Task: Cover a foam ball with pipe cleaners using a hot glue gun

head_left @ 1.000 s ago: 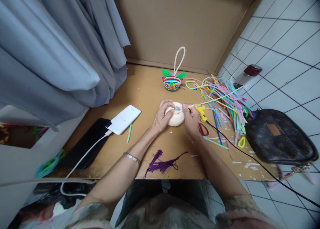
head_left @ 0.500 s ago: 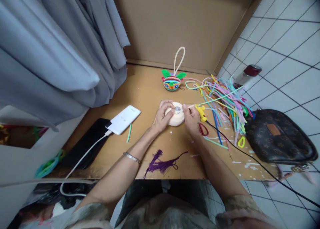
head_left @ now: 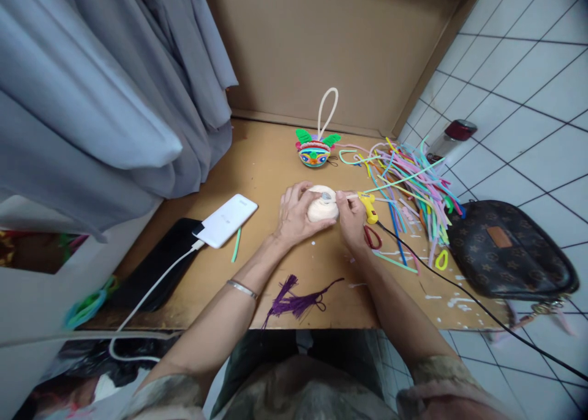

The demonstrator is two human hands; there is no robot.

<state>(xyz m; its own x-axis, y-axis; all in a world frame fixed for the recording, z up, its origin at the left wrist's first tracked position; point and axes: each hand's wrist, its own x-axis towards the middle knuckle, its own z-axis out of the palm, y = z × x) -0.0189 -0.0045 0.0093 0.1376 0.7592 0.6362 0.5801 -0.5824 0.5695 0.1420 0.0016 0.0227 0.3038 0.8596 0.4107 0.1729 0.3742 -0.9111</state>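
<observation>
A cream-white round piece (head_left: 322, 210), which looks like a coiled fuzzy stem, stands on the desk with a small greyish opening on top. My left hand (head_left: 297, 210) is wrapped round its left side, fingers over the far rim and thumb along the near side. At its right edge, the thumb and fingers of my right hand (head_left: 350, 213) are pinched on a thin pale strand beside the opening. Just right of that hand lies a yellow glue gun (head_left: 368, 207). Farther back sits a colourful animal-head ornament (head_left: 315, 153) with green ears and a white loop.
Many coloured fuzzy stems (head_left: 413, 187) are heaped at the right, beside a brown patterned bag (head_left: 514, 255) and a bottle (head_left: 452, 139). Red-handled scissors (head_left: 372, 237) lie near my right wrist. Purple tassels (head_left: 298, 300) are in front; a white power bank (head_left: 226, 220) with cable is left.
My left hand has turned over the round piece: its thumb has gone from the top to the near side, and its fingers now reach the opening. My right hand stays almost in place.
</observation>
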